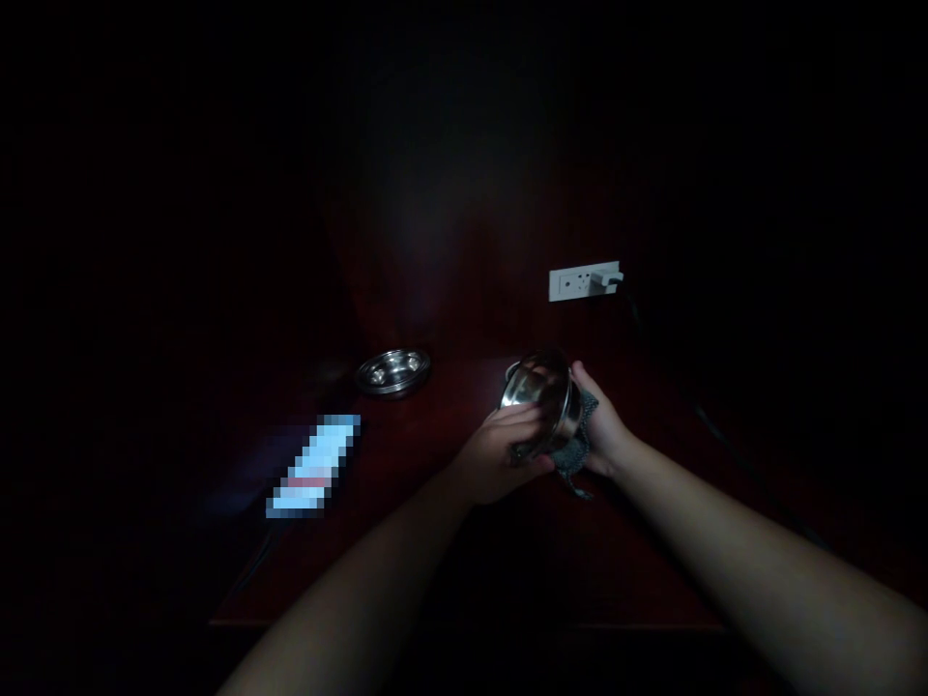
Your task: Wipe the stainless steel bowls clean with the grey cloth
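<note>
A shiny steel bowl is held tilted on its side above the dark red table. My left hand is closed on its near left side, with the fingers lying along the metal. From the right, my right hand presses a grey-green cloth against the bowl, and a loose end of the cloth hangs below. The fingertips of my right hand are partly hidden behind the cloth and bowl. To the left, a shallow steel dish rests on the table, touched by neither hand.
A lit phone screen, blurred into blocks, lies on the left of the table. A white wall socket with a plug and dark cable is at the back right. The table's front edge shows below. Surroundings are very dark.
</note>
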### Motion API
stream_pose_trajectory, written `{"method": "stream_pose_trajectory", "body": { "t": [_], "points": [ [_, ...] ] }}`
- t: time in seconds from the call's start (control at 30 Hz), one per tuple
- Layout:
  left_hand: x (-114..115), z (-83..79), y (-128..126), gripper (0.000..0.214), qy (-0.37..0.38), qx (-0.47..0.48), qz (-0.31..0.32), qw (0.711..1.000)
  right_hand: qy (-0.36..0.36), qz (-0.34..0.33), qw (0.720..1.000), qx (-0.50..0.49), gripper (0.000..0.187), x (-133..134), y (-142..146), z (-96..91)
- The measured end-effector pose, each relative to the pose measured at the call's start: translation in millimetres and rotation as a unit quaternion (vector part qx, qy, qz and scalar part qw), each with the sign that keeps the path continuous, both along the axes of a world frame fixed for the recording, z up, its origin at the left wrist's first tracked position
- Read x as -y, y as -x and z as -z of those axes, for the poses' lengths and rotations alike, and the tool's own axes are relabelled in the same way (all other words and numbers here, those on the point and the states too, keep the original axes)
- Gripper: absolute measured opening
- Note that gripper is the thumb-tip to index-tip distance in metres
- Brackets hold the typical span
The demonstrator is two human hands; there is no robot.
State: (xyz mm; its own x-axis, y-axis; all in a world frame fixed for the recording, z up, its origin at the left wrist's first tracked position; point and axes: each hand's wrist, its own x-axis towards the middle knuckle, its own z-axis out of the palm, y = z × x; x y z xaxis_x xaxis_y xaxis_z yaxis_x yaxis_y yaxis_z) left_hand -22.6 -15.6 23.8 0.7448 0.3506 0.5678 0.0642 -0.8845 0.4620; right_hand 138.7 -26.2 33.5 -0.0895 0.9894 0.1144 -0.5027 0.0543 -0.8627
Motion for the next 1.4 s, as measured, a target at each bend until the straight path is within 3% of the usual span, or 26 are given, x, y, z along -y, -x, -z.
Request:
{"method": "stream_pose_trajectory", "body": {
  "t": [0.17, 0.43, 0.57, 0.7, 0.8, 0.9, 1.0, 1.13, 1.27, 1.4],
  "points": [
    [-8.4, 11.7, 0.4, 0.053, 0.004, 0.008, -0.091, 0.996, 0.088, -0.086, 0.991, -0.053, 0.054, -0.8, 0.3, 0.4],
    [-11.4, 11.4, 0.3, 0.047, 0.029, -0.016, -0.144, 0.989, 0.078, -0.125, 0.986, -0.083, 0.060, 0.2, 3.6, 2.5],
    [-14.7, 10.5, 1.6, 0.044, 0.037, -0.017, -0.172, 0.984, 0.025, -0.101, 0.991, -0.080, 0.055, 3.4, 8.1, 0.0],
    [-12.9, 5.7, 1.1, 0.037, 0.047, -0.019, -0.187, 0.981, -0.006, -0.022, 0.997, -0.076, 0.043, 5.3, 13.9, -2.2],
    [-6.9, -0.5, -0.4, 0.032, 0.041, -0.008, -0.176, 0.984, 0.001, 0.068, 0.996, -0.062, 0.035, 1.9, 12.8, 1.2],
    [-0.2, -5.4, -1.3, 0.028, 0.044, -0.014, -0.118, 0.992, -0.034, 0.166, 0.985, -0.020, 0.032, -3.5, 7.1, 7.4],
    [4.6, -6.6, -1.2, 0.029, 0.057, -0.003, -0.061, 0.996, -0.046, 0.206, 0.977, 0.003, 0.035, -5.1, 3.5, 10.0],
    [8.0, -4.4, -0.6, 0.029, 0.063, 0.027, -0.017, 0.998, -0.003, 0.177, 0.984, -0.034, 0.040, -1.4, 4.1, 6.1],
    [9.4, -3.1, -1.4, 0.029, 0.060, 0.035, 0.001, 0.998, 0.003, 0.105, 0.994, -0.042, 0.040, -1.7, 2.0, 3.3],
    [8.0, -2.0, -1.9, 0.029, 0.062, 0.033, 0.003, 0.998, 0.038, 0.084, 0.994, -0.057, 0.034, -3.5, 0.9, 2.7]
  ]
}}
